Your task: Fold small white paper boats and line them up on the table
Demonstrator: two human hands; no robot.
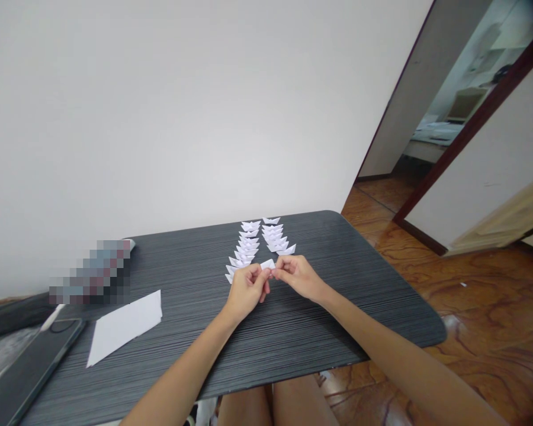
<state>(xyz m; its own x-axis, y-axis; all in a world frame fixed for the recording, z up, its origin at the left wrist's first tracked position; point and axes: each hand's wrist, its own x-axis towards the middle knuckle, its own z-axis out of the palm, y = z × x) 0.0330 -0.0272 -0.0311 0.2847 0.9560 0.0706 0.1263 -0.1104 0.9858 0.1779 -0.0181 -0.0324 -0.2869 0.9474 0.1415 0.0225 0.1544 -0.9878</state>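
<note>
Between my two hands is a small piece of folded white paper (pixel 267 264), held above the dark table. My left hand (pixel 247 289) pinches its left side with thumb and fingers. At its right end, my right hand (pixel 299 276) grips it with thumb and fingertips. Just beyond my hands, folded white paper boats stand in two rows, a left row (pixel 247 244) and a right row (pixel 273 235). The nearest boats of the left row are partly hidden behind my left hand.
A stack of white paper sheets (pixel 127 322) lies on the left of the dark wood-grain table (pixel 337 343). A dark flat device (pixel 35 367) rests at the left edge, with a blurred-out object (pixel 95 272) behind it. A white wall (pixel 182 118) borders the far side.
</note>
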